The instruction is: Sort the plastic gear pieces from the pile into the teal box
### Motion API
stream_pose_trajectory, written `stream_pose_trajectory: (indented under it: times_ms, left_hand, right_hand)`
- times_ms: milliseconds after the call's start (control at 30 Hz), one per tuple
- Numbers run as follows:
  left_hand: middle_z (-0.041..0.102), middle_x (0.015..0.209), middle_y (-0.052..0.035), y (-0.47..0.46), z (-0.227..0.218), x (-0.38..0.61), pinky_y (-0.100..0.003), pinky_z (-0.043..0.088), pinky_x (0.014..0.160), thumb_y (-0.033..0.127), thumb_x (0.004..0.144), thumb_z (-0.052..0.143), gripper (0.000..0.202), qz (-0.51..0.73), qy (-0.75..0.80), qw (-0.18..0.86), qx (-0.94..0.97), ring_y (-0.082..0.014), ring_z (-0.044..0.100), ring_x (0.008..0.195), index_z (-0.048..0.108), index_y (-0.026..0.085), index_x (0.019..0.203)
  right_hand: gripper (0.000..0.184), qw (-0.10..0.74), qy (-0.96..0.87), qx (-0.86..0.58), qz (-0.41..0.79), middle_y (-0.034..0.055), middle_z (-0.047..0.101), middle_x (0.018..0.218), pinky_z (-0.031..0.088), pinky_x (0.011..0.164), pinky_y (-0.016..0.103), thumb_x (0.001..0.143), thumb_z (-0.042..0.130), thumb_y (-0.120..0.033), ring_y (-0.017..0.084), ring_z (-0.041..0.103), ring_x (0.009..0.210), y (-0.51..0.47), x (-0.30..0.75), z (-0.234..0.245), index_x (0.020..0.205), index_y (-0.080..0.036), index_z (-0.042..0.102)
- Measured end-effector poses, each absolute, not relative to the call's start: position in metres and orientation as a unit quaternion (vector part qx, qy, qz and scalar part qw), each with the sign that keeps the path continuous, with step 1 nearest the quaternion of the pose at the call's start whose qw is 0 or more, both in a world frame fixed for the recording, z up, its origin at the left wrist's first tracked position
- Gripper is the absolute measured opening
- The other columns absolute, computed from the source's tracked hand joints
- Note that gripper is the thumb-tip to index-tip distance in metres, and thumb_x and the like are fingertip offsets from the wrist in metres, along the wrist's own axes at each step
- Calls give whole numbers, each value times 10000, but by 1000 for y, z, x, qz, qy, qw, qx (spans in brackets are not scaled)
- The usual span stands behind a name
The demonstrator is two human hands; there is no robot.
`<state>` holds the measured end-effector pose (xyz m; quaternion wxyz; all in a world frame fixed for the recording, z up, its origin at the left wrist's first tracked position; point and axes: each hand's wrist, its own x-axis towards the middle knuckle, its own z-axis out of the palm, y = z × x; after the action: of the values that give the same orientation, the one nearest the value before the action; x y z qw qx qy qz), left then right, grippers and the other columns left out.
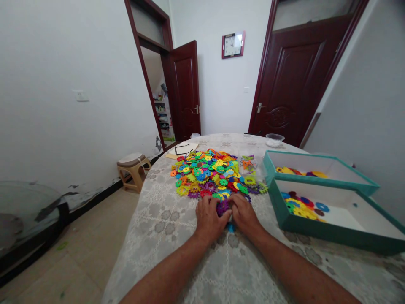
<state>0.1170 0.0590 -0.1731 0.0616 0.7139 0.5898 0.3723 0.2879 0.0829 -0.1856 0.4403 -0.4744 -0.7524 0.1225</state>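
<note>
My left hand [209, 216] and my right hand [244, 212] meet at the near edge of a heap of plastic pieces. A purple gear-shaped plastic piece [223, 207] is between them. The left fingers and thumb close on it from one side, while the right fingers pinch its other side; fingers partly hide it. Just below the hands a blue piece [230, 228] lies on the cloth. Beyond the fingertips spreads the heap of multicoloured gear-shaped pieces [205, 171], several overlapping in layers.
A patterned tablecloth [164, 253] covers the table. To the right stand a green open box [329, 234] and a teal-edged one [319, 156], both with pieces inside. A clear bag [251, 162], glasses [183, 148] and a clear bowl [274, 139] lie farther back. A stool [133, 171] stands left.
</note>
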Motion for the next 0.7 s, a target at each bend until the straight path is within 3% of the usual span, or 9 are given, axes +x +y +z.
stream_pose_trajectory:
  times_ms: [233,400,567,700]
  left_hand:
    - [669,1095,-91,75,-162,136,-495,451,1028,505,929,676,267,386,539,72,745,-290,588,1113,696,259,1030]
    - [685,1102,-96,86,-145,108,-403,486,1004,268,1023,439,256,370,476,120,789,-236,618,1102,686,221,1071]
    - [714,1101,-87,78,-140,63,-409,496,956,313,937,589,230,244,476,109,838,-269,648,1061,703,250,1127]
    - [709,1181,-96,66,-144,49,-431,475,1002,368,860,718,364,193,473,97,854,-301,636,1124,689,273,1210]
  right_hand:
    - [313,495,-657,-541,176,92,726,1047,526,942,401,916,431,-182,244,668,1014,87,294,-180,1045,-196,715]
    - [311,506,-620,-552,236,95,732,1037,558,910,411,881,448,-205,245,686,979,92,299,-180,1052,-194,707]
    - [301,500,-600,-542,309,81,741,960,594,780,351,901,411,-231,213,719,875,96,303,-184,1027,-192,681]
    - [298,468,-633,-536,305,71,754,959,579,794,360,926,447,-257,221,718,872,93,306,-177,1076,-192,695]
